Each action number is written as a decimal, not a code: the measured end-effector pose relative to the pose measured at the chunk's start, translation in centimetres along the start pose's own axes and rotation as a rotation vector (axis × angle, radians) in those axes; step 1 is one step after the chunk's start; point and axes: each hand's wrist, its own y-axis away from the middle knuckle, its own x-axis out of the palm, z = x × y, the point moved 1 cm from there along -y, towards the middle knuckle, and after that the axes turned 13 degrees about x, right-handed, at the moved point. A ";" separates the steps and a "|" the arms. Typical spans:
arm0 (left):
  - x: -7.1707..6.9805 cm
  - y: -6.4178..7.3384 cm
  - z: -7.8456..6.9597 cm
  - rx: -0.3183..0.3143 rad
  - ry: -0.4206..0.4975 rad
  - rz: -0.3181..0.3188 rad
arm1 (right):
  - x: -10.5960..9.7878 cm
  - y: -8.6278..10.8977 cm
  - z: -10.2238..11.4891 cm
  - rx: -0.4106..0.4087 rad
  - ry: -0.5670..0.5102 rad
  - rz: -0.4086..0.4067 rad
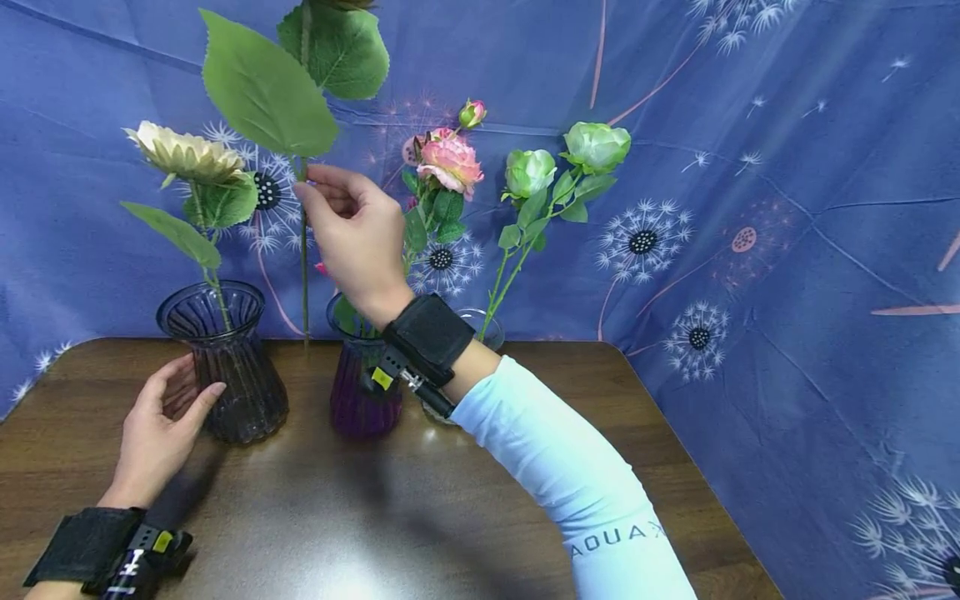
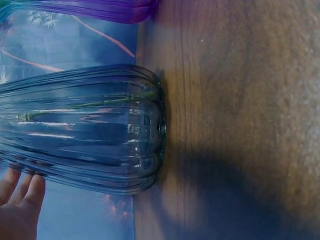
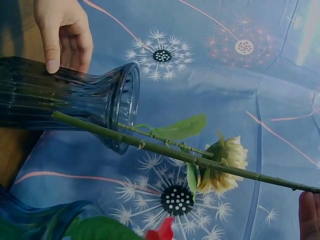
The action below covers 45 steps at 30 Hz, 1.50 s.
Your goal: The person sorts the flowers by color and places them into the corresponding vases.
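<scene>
My right hand point(image 1: 360, 237) pinches a long green flower stem point(image 1: 304, 267) between thumb and fingers, just under a large leaf point(image 1: 262, 92). Its bloom is mostly cut off by the top of the head view. The stem hangs upright, its lower end beside a grey ribbed glass vase point(image 1: 243, 392); in the right wrist view the bare stem point(image 3: 165, 150) overlaps the vase's mouth. A cream flower point(image 1: 187, 154) stands in that vase. My left hand point(image 1: 161, 417) rests against the vase's left side, thumb in front, fingertips point(image 2: 35, 187) at the glass.
Right of the grey vase, a purple glass vase point(image 1: 366, 392) holds a pink rose point(image 1: 450, 160). Partly behind my right forearm, a clear vase point(image 1: 491, 329) holds green-white flowers point(image 1: 596, 147). A blue dandelion-print cloth point(image 1: 525, 50) hangs behind the wooden table point(image 1: 300, 517).
</scene>
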 end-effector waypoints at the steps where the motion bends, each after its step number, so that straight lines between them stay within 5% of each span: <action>1: 0.2 0.1 1.1 0.007 -0.008 -0.003 | 0.3 -0.1 0.1 -0.004 0.001 -0.002; 20: 0.0 0.0 0.3 0.023 0.024 -0.031 | 3.1 -1.3 1.6 -0.083 0.008 -0.017; 25: 0.0 0.0 0.0 0.045 0.034 -0.035 | 4.2 -1.6 2.0 -0.045 0.094 -0.050; 38: -0.1 0.1 0.0 0.036 0.026 -0.026 | 5.0 -1.6 1.4 -0.032 0.120 -0.063; 45: -0.1 0.1 0.0 0.026 0.017 -0.019 | 5.1 -1.7 0.7 -0.102 0.090 -0.079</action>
